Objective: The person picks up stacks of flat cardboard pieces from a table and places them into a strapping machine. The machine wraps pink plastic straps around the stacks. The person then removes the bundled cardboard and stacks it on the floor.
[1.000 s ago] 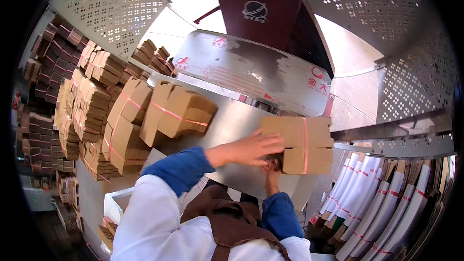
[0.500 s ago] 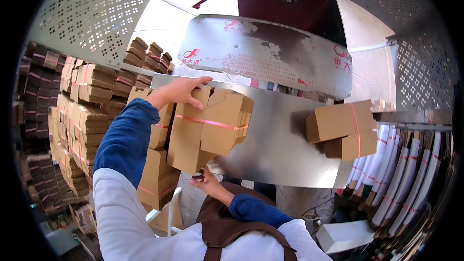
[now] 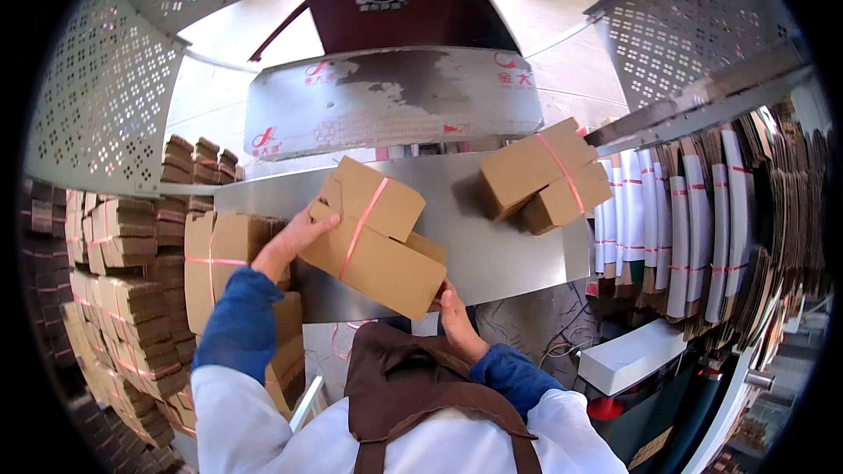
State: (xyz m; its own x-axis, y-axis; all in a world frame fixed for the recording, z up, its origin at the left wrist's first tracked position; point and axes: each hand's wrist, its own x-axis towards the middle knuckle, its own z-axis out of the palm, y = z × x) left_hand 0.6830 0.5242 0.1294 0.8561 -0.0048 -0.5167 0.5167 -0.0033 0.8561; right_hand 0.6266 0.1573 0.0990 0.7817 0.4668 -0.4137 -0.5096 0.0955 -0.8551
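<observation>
Now the bundle of flat cardboard boxes (image 3: 373, 246), tied with a red strap, is gripped at both ends and tilted above the steel worktop (image 3: 492, 246). Half a second ago only the left hand was on it, over by the stacks; since then it has swung toward the middle and the right hand has come up under it, so I judge it is being carried across rather than set down.

The left hand (image 3: 294, 241) clasps the bundle's edge at about nine o'clock, fingers curled over the top and closed on the cardboard. The right hand (image 3: 455, 316) presses the lower corner at about five o'clock, fingers wrapped under it; how tightly, I cannot tell.

Counting: one bundle in the hands, and one second strapped bundle (image 3: 544, 175) lying on the worktop at two o'clock from it, well apart. Many more strapped bundles (image 3: 132, 298) are stacked at nine o'clock, too many to count. At three o'clock stands a row of upright white and brown folded sheets (image 3: 694, 237), also uncounted.
</observation>
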